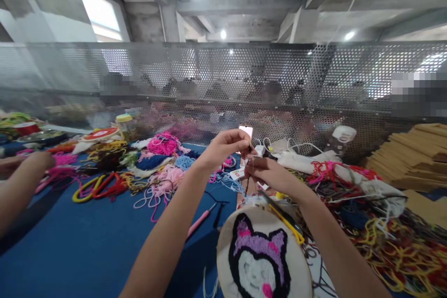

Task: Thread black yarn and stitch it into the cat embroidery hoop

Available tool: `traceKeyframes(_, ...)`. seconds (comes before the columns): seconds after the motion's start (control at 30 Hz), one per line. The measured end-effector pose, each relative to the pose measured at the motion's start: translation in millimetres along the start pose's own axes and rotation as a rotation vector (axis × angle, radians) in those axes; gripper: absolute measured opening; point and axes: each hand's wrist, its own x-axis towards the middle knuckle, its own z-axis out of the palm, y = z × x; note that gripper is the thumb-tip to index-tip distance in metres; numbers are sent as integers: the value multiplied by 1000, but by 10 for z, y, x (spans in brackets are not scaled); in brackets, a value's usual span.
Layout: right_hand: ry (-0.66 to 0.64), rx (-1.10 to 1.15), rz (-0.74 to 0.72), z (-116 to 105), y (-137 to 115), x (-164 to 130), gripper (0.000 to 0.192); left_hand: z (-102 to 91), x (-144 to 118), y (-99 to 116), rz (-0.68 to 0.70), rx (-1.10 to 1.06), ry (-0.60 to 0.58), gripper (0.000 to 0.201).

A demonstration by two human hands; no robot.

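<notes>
Pinch grip on thread

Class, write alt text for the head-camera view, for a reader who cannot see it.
Two bare hands meet above a blue table: the left hand and right hand pinch something thin, perhaps thread, too fine to make out. Below them lies an embroidery hoop showing a black, purple and white cat-like face, with tangled yarn around; another person's forearm enters at left.

Blue worktop strewn with tangled coloured yarn; stacked brown cardboard sheets at right; perforated grey metal screen behind; pink-handled tool lying flat.
</notes>
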Motion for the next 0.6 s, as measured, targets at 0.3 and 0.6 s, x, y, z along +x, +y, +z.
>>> traceKeyframes(0.3,110,-88,-59,-43,-24,6,27,-202,0,68,90,-69,296,11)
traceKeyframes(0.6,225,175,29,-53,-56,12,41,-459,-37,188,184,-128,553,10)
